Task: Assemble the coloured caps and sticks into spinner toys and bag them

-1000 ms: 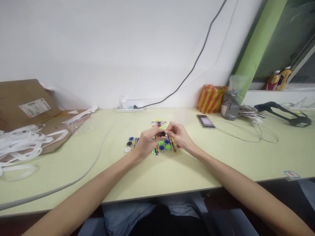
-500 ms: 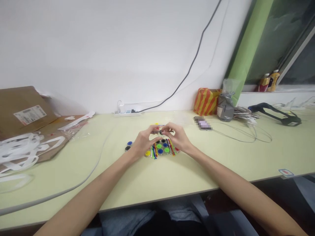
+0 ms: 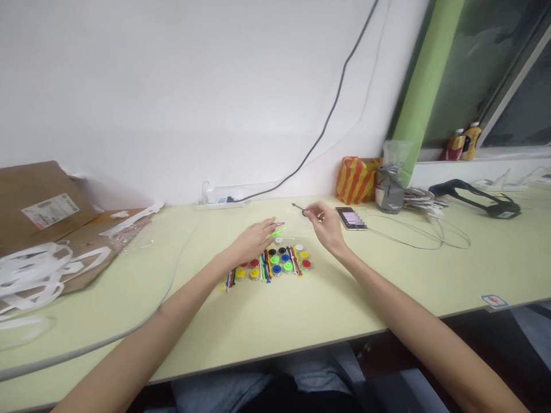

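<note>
My right hand (image 3: 327, 226) is closed in a pinch on a thin black stick (image 3: 298, 206) with a pointed, arrow-like end, held up above the table. A small dark round part shows at its fingertips. My left hand (image 3: 253, 240) reaches over the far left of the small parts, fingers stretched out. Near its fingertips are a purple stick (image 3: 279, 223) and a bright green piece (image 3: 279, 232). Below lie rows of small round coloured-topped pieces, among them a blue one (image 3: 276, 269) and a yellow one (image 3: 255, 273). Bundles of coloured sticks (image 3: 265, 268) lie between them.
A phone (image 3: 350, 218) on a cable lies to the right, before a striped bag (image 3: 356, 180) and a grey bag (image 3: 390, 192). A power strip (image 3: 219, 198) sits by the wall. Cardboard (image 3: 43, 201) and white strips (image 3: 34, 269) are on the left; a grey cable (image 3: 107, 338) crosses there.
My hands were together over the parts and are now apart. The right hand has moved right with the black stick; the left has moved slightly left and its fingers have stretched out.
</note>
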`<state>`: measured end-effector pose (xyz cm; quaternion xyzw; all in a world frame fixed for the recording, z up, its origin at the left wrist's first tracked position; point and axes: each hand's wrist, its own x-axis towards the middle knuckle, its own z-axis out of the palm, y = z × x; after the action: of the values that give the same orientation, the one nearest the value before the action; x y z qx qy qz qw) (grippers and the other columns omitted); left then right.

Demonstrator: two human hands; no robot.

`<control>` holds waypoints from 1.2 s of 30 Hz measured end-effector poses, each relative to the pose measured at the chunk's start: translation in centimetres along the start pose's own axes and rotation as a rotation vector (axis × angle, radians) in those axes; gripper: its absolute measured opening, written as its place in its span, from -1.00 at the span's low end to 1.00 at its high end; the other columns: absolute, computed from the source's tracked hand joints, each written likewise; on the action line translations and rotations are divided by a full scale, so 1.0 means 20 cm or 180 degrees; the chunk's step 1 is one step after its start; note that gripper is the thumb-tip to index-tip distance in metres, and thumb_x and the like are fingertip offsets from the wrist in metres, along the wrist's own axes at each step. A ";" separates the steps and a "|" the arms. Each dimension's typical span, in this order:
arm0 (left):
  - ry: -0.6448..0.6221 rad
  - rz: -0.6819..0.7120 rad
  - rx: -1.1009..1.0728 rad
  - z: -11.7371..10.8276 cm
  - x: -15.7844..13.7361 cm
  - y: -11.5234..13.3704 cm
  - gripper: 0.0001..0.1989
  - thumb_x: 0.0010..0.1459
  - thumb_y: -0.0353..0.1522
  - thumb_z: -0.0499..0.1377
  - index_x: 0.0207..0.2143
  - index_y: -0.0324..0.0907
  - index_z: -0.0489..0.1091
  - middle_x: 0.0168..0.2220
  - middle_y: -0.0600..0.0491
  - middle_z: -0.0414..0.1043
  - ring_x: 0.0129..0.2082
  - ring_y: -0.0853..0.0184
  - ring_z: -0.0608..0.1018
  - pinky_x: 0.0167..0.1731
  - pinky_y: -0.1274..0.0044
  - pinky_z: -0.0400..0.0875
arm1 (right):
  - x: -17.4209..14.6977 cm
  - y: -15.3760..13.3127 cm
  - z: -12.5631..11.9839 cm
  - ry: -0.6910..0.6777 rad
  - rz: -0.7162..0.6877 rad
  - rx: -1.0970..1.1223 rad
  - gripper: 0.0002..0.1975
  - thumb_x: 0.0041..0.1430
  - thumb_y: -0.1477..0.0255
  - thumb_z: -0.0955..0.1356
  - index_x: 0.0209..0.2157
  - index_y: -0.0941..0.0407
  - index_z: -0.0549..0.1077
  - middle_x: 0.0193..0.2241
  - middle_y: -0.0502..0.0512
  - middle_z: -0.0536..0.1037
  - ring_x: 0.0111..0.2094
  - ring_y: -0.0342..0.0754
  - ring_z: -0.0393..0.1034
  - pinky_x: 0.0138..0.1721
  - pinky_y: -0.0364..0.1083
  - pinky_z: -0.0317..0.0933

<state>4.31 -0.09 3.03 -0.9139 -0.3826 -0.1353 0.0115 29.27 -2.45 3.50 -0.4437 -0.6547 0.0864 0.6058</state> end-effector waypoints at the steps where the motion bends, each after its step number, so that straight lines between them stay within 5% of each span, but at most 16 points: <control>1: -0.0205 -0.0101 0.0009 0.00 0.04 -0.01 -0.40 0.40 -0.14 -0.15 0.38 -0.21 0.07 0.44 -0.10 -0.07 0.43 0.18 0.06 0.36 0.30 0.02 | 0.00 0.00 0.00 0.0028 -0.0007 -0.0007 -0.88 0.20 0.36 0.35 -0.34 0.10 0.49 -0.38 0.06 0.58 -0.34 -0.03 0.40 -0.26 -0.05 0.21; 7: -0.1127 -0.0639 -0.0118 0.07 0.29 -0.05 -0.12 0.28 0.13 -0.16 0.44 -0.23 -0.16 0.46 -0.17 -0.39 0.46 0.06 -0.18 0.36 0.07 -0.17 | 0.02 -0.01 -0.03 0.0115 0.0030 0.0045 -0.87 0.20 0.34 0.36 -0.34 0.10 0.48 -0.40 0.07 0.57 -0.34 -0.02 0.40 -0.26 -0.04 0.21; 13: -0.1078 -0.0805 -0.0055 0.21 0.39 -0.13 -0.15 0.28 0.14 -0.18 0.44 -0.16 -0.12 0.47 -0.12 -0.36 0.46 0.06 -0.18 0.35 0.02 -0.23 | 0.03 0.02 -0.02 -0.0078 0.0015 0.0047 -0.86 0.21 0.33 0.35 -0.33 0.10 0.49 -0.39 0.07 0.57 -0.34 -0.03 0.38 -0.26 -0.04 0.21; 28: -0.0371 -0.1039 -0.0279 0.21 0.35 -0.30 -0.31 0.35 0.02 -0.22 0.40 -0.10 0.00 0.44 -0.13 -0.10 0.45 0.06 -0.01 0.33 0.04 -0.14 | 0.05 0.25 0.19 -0.1962 -0.0175 -0.0422 -0.94 0.12 0.54 0.43 -0.36 0.12 0.58 -0.39 0.02 0.58 -0.30 -0.08 0.40 -0.17 -0.09 0.22; 33: 0.0397 -0.0949 -0.0435 0.06 0.31 -0.26 -0.34 0.42 -0.08 -0.40 0.41 -0.17 -0.07 0.44 -0.12 -0.04 0.45 0.19 -0.02 0.37 0.18 -0.14 | 0.04 0.21 0.27 -0.2316 -0.0340 -0.0708 -0.91 0.17 0.54 0.40 -0.35 0.10 0.58 -0.41 0.02 0.58 -0.34 -0.08 0.41 -0.22 -0.11 0.21; 36: 0.1197 -0.0569 -0.0639 -0.03 0.21 -0.19 -0.40 0.43 -0.07 -0.29 0.34 -0.16 0.08 0.36 -0.12 0.16 0.37 0.20 0.17 0.35 0.24 -0.04 | 0.07 0.20 0.30 -0.2290 -0.0471 -0.0787 -0.90 0.17 0.54 0.40 -0.30 0.09 0.58 -0.36 0.06 0.61 -0.25 -0.02 0.44 -0.15 -0.07 0.23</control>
<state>4.39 5.40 4.31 -0.8317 -0.4378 -0.3410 -0.0204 26.19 3.40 0.27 -0.4063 -0.8611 0.1130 0.2839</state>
